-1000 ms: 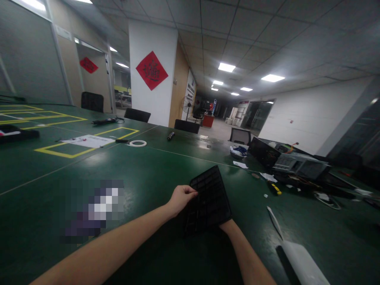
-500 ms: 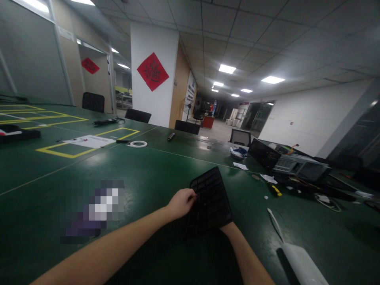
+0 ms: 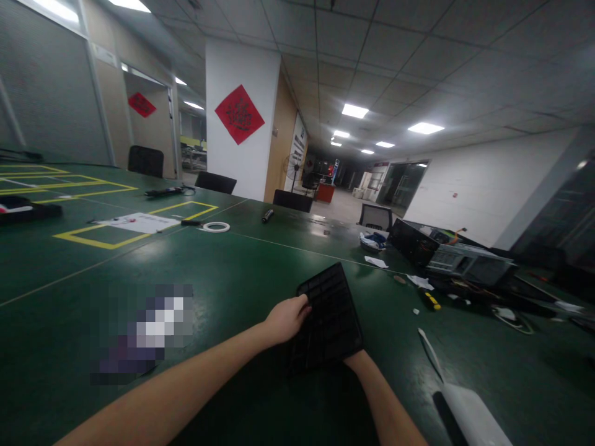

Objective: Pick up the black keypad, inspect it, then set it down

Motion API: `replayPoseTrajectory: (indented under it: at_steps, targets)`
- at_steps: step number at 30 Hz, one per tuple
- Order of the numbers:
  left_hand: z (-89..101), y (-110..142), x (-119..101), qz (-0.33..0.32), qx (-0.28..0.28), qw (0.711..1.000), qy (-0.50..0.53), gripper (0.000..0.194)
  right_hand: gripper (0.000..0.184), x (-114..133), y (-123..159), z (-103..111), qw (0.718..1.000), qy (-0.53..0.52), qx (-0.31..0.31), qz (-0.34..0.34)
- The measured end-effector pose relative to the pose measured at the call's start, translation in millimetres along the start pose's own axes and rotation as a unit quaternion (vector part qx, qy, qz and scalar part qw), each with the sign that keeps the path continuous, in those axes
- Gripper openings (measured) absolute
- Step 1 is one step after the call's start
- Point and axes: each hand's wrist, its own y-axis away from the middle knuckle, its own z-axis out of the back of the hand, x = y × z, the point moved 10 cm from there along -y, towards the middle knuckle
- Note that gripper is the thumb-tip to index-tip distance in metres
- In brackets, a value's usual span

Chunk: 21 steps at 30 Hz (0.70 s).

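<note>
A black ribbed plastic panel [image 3: 332, 306] is held tilted up off the green table [image 3: 232, 266], just in front of me. My left hand [image 3: 287, 318] grips its left edge with curled fingers. My right hand [image 3: 354, 360] is mostly hidden behind the panel's lower right corner, with only the wrist showing, and it supports the panel there.
A white flat device [image 3: 467, 412] lies at the near right, with a thin white strip [image 3: 430, 348] beside it. An open computer case [image 3: 460, 259], cables and a yellow-handled tool [image 3: 430, 299] crowd the right. A tape roll [image 3: 216, 227], paper and yellow floor-style markings lie far left.
My left hand has slid slightly right along the panel's edge and the panel sits a little higher in view; otherwise nothing has moved.
</note>
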Motion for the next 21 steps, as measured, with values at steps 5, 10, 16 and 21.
replayPoseTrajectory:
  at_steps: [5, 10, 16, 21]
  targets:
    - [2.9, 0.1, -5.3, -0.017, 0.020, 0.997, 0.069, 0.010, 0.027, -1.3, 0.5, 0.3, 1.000, -0.003, 0.005, -0.001]
    - [14.1, 1.8, -15.1, -0.048, -0.018, 0.996, 0.076, 0.010, 0.025, 1.5, 1.3, 1.7, 1.000, 0.015, 0.002, 0.003]
    - [3.0, 0.1, 37.3, 0.222, -0.056, 0.855, 0.466, 0.006, 0.026, 8.2, 1.5, -2.0, 1.000, 0.007, 0.001, 0.012]
    - [-2.9, -2.0, 39.7, 0.207, -0.016, 0.895, 0.394, 0.020, 0.029, 11.2, 0.6, -3.5, 1.000, -0.002, -0.005, 0.017]
